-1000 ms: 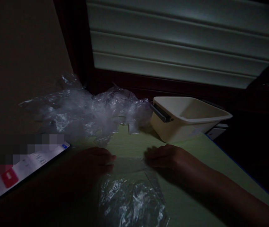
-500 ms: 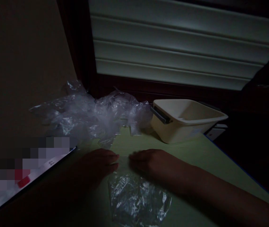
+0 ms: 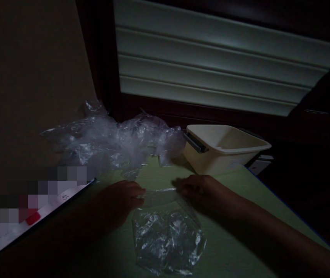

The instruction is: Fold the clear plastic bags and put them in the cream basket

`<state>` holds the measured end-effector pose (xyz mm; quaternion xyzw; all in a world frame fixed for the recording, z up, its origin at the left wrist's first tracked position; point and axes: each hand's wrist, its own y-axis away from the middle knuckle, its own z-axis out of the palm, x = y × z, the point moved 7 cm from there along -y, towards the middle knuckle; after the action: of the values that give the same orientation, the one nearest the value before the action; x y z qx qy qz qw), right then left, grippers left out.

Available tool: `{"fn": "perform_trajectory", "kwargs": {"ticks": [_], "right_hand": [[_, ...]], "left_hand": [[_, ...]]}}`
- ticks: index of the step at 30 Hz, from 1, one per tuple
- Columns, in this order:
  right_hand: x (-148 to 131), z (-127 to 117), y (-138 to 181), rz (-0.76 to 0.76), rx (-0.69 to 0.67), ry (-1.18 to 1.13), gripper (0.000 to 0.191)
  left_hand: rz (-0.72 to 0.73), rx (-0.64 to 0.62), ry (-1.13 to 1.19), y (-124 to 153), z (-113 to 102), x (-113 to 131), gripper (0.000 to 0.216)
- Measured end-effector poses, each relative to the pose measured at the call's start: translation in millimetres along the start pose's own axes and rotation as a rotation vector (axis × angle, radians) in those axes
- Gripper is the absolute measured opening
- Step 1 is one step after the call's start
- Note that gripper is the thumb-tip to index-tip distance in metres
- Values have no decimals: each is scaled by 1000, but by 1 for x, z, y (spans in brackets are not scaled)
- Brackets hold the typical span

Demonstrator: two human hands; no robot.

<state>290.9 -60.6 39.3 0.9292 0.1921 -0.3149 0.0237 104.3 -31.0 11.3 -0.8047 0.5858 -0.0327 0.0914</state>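
Observation:
A crinkled clear plastic bag (image 3: 167, 241) lies on the green tabletop in front of me, its smoother upper end stretched between my two hands. My left hand (image 3: 124, 199) is closed at the bag's upper left edge, thumb and fingers pinched around the film. On the other side, my right hand (image 3: 198, 189) grips the upper right corner with its fingers drawn together. That hand is slightly smeared and in shadow. Beyond the hands sits a heap of crumpled clear plastic bags (image 3: 104, 137).
A cream plastic bin (image 3: 211, 162) with dark handles stands at the back right of the table (image 3: 240, 235). At left is a white-edged object (image 3: 49, 208) with a red mark, mostly pixelated. A dark-framed slatted panel (image 3: 211, 65) rises behind.
My right hand has moved right and slightly away from me, widening the gap between my hands. The bag's upper end is now spread flatter. My left hand has barely moved.

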Motion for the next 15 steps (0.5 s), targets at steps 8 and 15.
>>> {"fn": "perform_trajectory", "kwargs": {"ticks": [8,15], "right_hand": [[24,8,-12,112,75,-54,7],[26,15,-7,99,94,-244,13]], "left_hand": [[-52,-4,5,-2,-12,6,30],[-120,127,143,4,-23,1,32]]}}
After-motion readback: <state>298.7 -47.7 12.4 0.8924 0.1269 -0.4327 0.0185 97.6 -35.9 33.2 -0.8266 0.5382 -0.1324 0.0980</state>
